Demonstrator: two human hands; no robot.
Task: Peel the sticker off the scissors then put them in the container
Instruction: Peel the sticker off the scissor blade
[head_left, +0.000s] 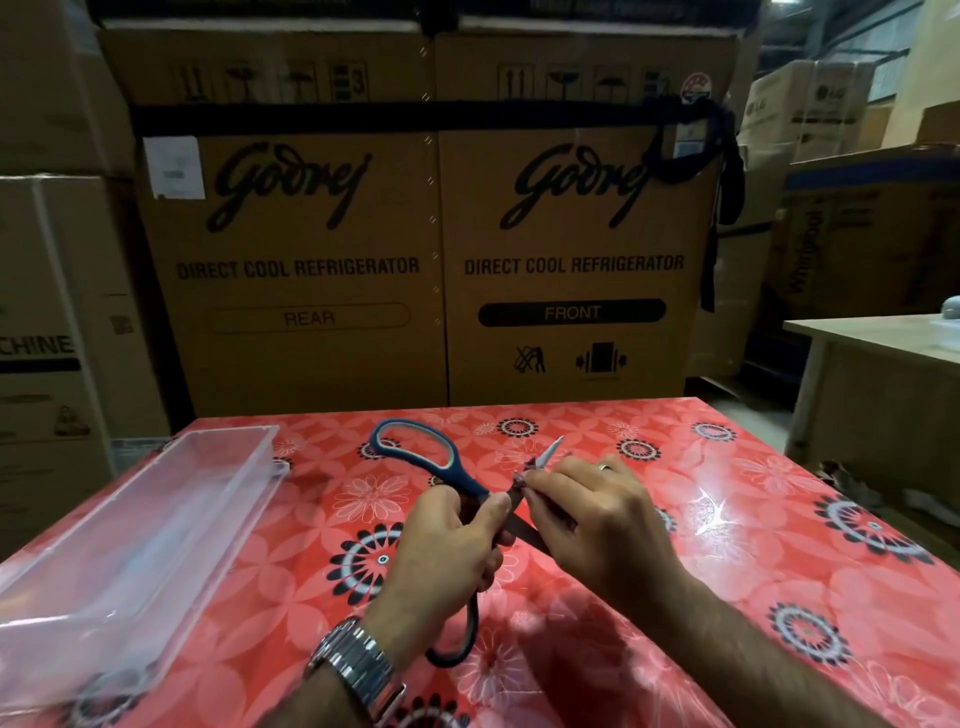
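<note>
Far left, the clear plastic container (171, 514) sits on the surface (727, 519), long side running away from us, nothing in it. A watch (358, 670) glints on the left wrist.

Moving in: the scissors (457, 478) are up off the red flowered cloth, just right of the container, blue handles toward the left. One big loop pokes up above the left hand (447, 551); the other hangs below it. That hand grips them around the middle, fingers (493, 512) curled round the shanks, thumb laid up near the base of the blades. The blades stand apart: one tip points up and away, and the other runs darker, low, under the right hand.

Centre now, and there is the sticker (522, 475), a crumpled scrap on the upper blade. The right hand (597, 525) is on it, fingers (540, 488) pressed together and pinching that scrap, a ring (602, 466) showing.

Behind, refrigerator cartons (311, 260) wall off the back. Far right, a pale wooden table (883, 338).
</note>
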